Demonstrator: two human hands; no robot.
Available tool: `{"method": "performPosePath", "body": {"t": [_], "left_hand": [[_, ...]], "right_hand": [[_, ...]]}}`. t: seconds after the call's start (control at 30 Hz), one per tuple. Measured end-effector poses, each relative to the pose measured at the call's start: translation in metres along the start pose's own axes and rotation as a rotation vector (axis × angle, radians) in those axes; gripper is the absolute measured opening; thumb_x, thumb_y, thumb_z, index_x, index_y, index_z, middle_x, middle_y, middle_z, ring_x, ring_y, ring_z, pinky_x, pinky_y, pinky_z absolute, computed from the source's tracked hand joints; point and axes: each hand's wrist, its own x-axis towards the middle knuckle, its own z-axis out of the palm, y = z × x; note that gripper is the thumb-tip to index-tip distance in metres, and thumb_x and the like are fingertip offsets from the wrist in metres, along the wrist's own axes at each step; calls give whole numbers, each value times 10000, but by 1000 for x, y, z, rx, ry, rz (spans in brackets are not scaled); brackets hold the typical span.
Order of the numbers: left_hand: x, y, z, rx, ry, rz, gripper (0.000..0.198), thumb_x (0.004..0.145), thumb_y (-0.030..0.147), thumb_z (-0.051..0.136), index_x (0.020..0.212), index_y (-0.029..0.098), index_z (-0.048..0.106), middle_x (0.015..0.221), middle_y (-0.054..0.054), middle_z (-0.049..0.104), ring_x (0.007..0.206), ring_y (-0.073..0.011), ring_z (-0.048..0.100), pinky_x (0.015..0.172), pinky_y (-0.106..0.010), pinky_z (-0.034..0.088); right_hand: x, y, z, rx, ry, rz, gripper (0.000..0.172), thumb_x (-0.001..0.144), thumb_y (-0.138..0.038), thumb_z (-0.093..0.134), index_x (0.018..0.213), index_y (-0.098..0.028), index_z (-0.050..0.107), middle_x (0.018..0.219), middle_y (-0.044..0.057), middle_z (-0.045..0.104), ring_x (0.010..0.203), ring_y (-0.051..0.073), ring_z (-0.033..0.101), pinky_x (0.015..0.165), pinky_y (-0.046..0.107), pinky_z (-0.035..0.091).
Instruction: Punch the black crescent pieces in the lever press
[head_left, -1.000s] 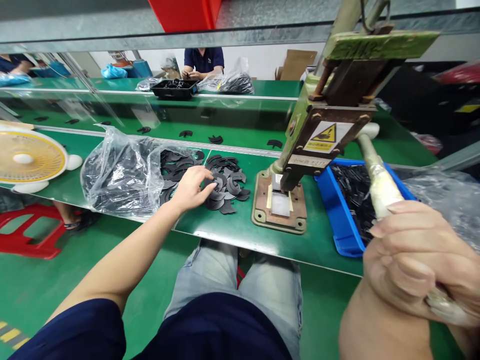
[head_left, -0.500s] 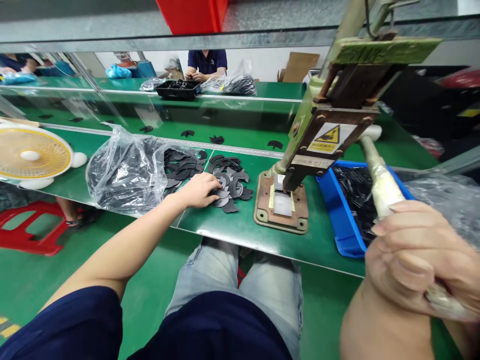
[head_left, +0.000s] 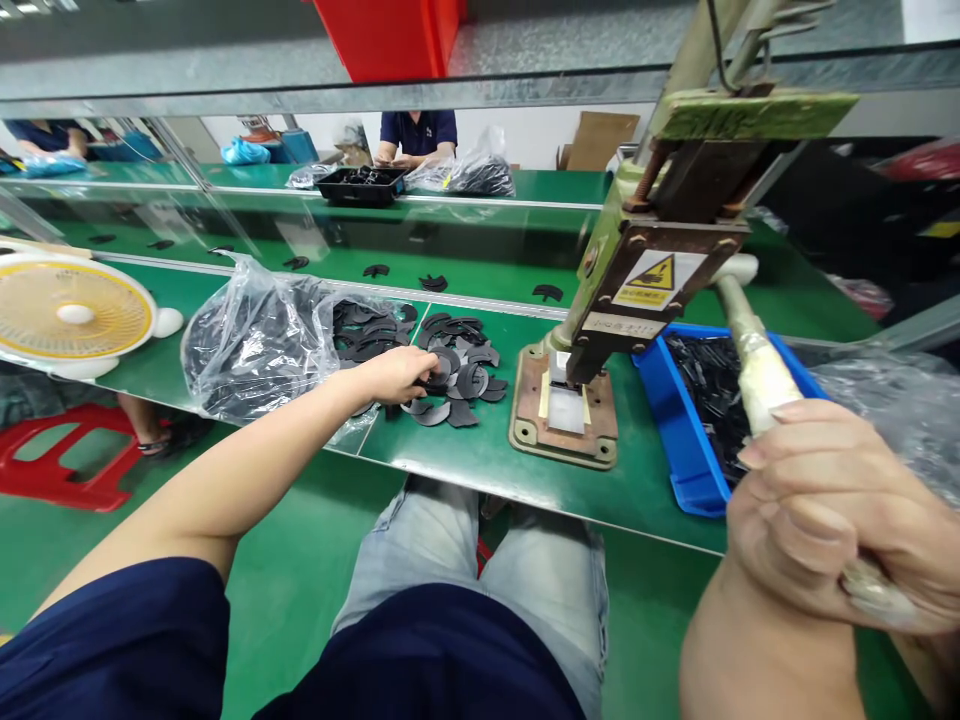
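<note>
My left hand reaches across the green bench and pinches a flat black part at the near edge of a heap of black curved parts. My right hand is wrapped round the taped lever handle of a green hand press. The press's ram hangs over a brown base plate with a pale pad in its middle.
A clear plastic bag holding more black parts lies left of the heap. A blue tray of black parts sits right of the press. A yellow fan stands at far left. Another person sits behind a black tray across the conveyor.
My left hand has slid toward me along the heap and its fingers have closed on a black part. My right hand has kept its hold on the lever.
</note>
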Motion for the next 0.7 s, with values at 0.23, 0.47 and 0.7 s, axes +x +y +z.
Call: {"method": "performPosePath", "body": {"t": [0.23,0.47,0.7], "left_hand": [[-7,27,-23,-90,135,15,131,947,218,570,1066,222,624,1033,-63,650,921,-212,654,807,-315,517],[-3,94,-23,-35,95,120,237,1015,229,502,1195,234,656,1083,-80,670,990,-226,687,855,-330,536],[23,129,30,-281,167,-15,111,1017,313,568,1037,218,622,905,-50,689,835,-213,676,735,-312,488]], "right_hand": [[1,-3,0,5,-32,-14,526,847,-390,735,475,-221,405,499,-34,535,515,157,626,683,445,563],[3,-13,3,3,-44,62,474,827,-366,730,490,-209,437,501,-33,535,522,175,607,735,469,532],[4,-17,2,11,-74,86,408,824,-296,698,509,-211,454,514,-32,527,526,188,588,765,496,517]]}}
